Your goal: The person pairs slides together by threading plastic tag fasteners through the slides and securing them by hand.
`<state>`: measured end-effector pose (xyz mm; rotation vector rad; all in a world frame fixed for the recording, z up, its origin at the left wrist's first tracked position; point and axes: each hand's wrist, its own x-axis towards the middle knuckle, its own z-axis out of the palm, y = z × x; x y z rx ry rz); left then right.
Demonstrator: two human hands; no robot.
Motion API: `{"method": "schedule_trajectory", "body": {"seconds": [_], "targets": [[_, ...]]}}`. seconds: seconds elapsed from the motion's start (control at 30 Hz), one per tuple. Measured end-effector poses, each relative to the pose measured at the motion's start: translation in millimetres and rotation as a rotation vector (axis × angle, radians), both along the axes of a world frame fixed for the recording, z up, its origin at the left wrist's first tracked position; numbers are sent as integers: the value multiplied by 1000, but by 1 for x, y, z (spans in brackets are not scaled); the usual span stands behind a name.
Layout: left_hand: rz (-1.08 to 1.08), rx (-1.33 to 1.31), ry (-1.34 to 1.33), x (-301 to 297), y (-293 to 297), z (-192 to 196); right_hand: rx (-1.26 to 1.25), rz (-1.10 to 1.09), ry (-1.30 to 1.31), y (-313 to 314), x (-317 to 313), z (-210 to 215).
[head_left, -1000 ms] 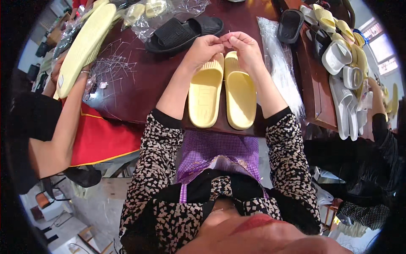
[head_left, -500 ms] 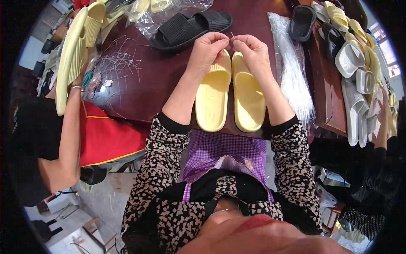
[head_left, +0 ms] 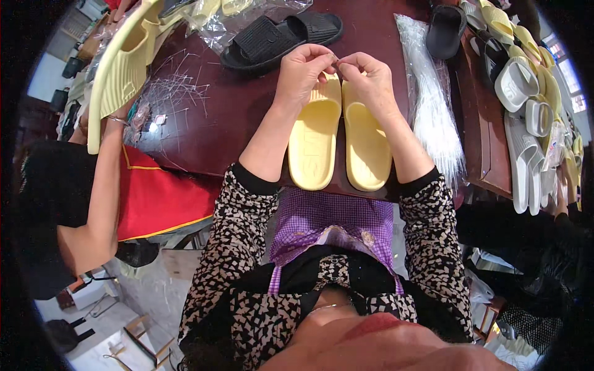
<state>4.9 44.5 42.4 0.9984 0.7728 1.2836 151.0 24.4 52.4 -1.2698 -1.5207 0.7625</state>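
Observation:
A pair of yellow slide sandals, the left slipper (head_left: pixel 311 151) and the right slipper (head_left: pixel 367 151), lies side by side at the table's near edge, toes away from me. Above their toe straps, my left hand (head_left: pixel 307 71) and my right hand (head_left: pixel 367 77) pinch thumb to forefinger, their fingertips almost meeting. Between them is a thin plastic strand, mostly hidden by the fingers. Both wrists hang over the slippers and partly cover the straps. Just beyond my hands lies a pair of black ribbed slides (head_left: pixel 263 49).
A bundle of clear plastic strands (head_left: pixel 427 99) lies to the right on the dark red table (head_left: pixel 216 130); loose strands (head_left: pixel 173 96) scatter at left. Yellow, white and black slippers (head_left: pixel 516 83) pile at far right. A co-worker's arm (head_left: pixel 105 179) holds yellow slippers (head_left: pixel 120 80) at left.
My fingertips have shifted slightly, and the strand end that stuck up between them shows less. At left, the co-worker's yellow slippers have turned and tilted. The slippers before me stay in place.

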Motion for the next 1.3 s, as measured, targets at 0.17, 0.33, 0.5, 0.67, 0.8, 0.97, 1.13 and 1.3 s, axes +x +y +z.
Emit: {"method": "schedule_trajectory", "body": {"seconds": [0.17, 0.33, 0.5, 0.67, 0.8, 0.97, 1.13, 1.3], "targets": [[-2, 2, -4, 3, 1, -3, 8, -7, -3, 4, 5, -8], [-5, 9, 7, 2, 1, -6, -7, 2, -22, 5, 5, -11], [-2, 4, 13, 2, 1, -5, -8, -16, -30, 5, 4, -9], [-10, 2, 27, 3, 2, -6, 6, -20, -40, 7, 5, -11], [-49, -22, 7, 2, 2, -7, 8, -35, -48, 6, 6, -11], [-168, -90, -97, -1, 6, -10, 17, -43, -55, 6, 5, -10], [-204, -114, -109, -4, 10, -12, 105, -66, -83, 6, 3, -10], [-213, -150, -86, -5, 10, -13, 331, -65, -231, 6, 2, -12]]}}
